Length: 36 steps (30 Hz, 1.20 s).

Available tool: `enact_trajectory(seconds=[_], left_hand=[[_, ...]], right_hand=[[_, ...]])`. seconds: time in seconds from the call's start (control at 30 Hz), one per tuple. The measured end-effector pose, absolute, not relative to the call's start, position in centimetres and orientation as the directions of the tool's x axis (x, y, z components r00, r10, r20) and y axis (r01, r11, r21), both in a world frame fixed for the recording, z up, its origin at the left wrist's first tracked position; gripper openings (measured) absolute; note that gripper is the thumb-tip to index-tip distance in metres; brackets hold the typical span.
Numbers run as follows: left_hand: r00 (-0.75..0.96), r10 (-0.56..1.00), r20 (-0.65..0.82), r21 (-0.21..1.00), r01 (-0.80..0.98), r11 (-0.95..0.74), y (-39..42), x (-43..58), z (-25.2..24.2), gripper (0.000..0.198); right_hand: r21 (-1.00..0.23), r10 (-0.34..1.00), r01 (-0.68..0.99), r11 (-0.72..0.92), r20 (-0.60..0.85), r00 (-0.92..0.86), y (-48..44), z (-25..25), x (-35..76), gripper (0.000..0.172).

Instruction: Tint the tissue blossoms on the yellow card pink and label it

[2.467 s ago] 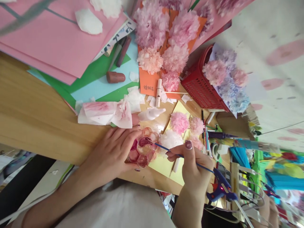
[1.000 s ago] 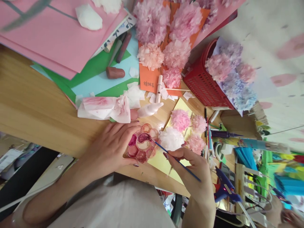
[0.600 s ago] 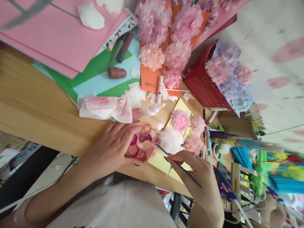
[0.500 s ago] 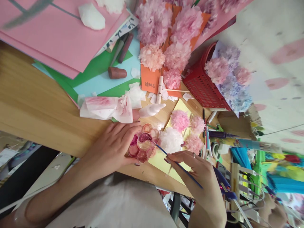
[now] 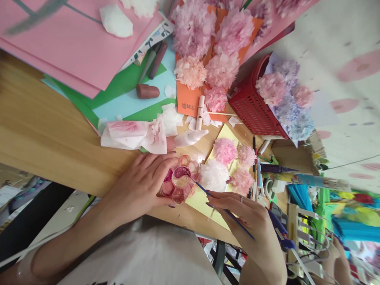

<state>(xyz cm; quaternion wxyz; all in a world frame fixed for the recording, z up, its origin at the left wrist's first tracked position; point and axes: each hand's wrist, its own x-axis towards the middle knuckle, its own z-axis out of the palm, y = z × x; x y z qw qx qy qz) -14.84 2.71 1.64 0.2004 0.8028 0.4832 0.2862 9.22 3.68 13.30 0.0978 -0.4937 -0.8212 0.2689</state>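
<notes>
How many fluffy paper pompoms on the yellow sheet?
4: pink pompom upper left, pale pink pompom upper right, white pompom lower left, peach pompom lower right; the right hand may hide more.

Light wood tabletop (image 5: 59,134), bright glare (image 5: 202,158), pale pink-spotted backdrop (image 5: 332,51)

a glossy, see-through plastic palette (image 5: 179,181); a smooth blue brush (image 5: 202,188); a ruffled, matt white paper flower (image 5: 213,175); a smooth wooden table (image 5: 74,150); a perforated red plastic basket (image 5: 257,106).
</notes>
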Motion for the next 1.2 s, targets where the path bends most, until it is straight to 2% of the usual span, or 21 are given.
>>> enact_trajectory(seconds=[0.23, 0.77, 0.87, 1.03, 1.2], left_hand=[[0.359, 0.895, 0.265, 0.605, 0.660, -0.445, 2.7, -14.8, 1.5, 0.082], [0.355, 0.896, 0.268, 0.598, 0.667, -0.444, 2.5, -14.8, 1.2, 0.089], [0.352, 0.898, 0.264, 0.599, 0.670, -0.439, 2.5, -14.8, 1.1, 0.088], [0.351, 0.898, 0.264, 0.599, 0.670, -0.438, 2.5, -14.8, 1.3, 0.088], [0.357, 0.891, 0.281, 0.590, 0.668, -0.453, 2.6, -14.8, 1.4, 0.091]], right_hand=[[-0.531, 0.850, 0.744, 0.405, -0.083, -0.521, 3.5, 13.7, 9.2, 0.026], [-0.544, 0.846, 0.730, 0.414, -0.067, -0.529, 3.1, 14.0, 9.6, 0.026], [-0.550, 0.873, 0.746, 0.374, -0.063, -0.484, 2.9, 13.7, 9.9, 0.024], [-0.593, 0.926, 0.763, 0.259, -0.072, -0.370, 2.9, 12.4, 10.4, 0.012], [-0.620, 0.943, 0.762, 0.186, -0.106, -0.317, 3.3, 11.4, 10.4, 0.010]])
